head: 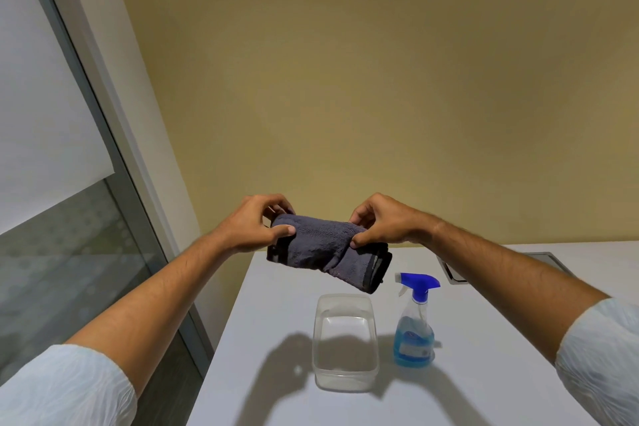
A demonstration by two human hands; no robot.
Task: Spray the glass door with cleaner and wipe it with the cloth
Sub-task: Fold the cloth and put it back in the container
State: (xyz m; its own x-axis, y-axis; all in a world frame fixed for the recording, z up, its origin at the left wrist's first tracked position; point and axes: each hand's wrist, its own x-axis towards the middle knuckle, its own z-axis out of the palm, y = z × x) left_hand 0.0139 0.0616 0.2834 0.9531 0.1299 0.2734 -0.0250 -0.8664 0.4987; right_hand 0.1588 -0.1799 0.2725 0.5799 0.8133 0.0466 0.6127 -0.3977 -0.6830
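Yellow-tan wall [380, 62] fills the background of the head view, meeting a white table [484, 373] that spreads across the lower right. At the far left stands the glass door [52, 270], its upper part covered by a white panel and its lower part frosted grey, edged by a grey metal frame [114, 149]. Both arms reach forward from pale sleeves and hold a dark grey cloth [321, 249] in the air above the table's far left corner. The left hand [256, 225] pinches the cloth's left end between thumb and curled fingers; the right hand [383, 221] pinches its upper right part the same way, and the cloth's right end hangs down below it, showing a dark edge. On the table beneath sits a clear plastic tub [345, 342], and just to its right, not touching, a spray bottle [415, 325] stands upright with a blue trigger head and blue liquid inside. A grey recessed plate [453, 273] lies in the tabletop behind the right forearm.
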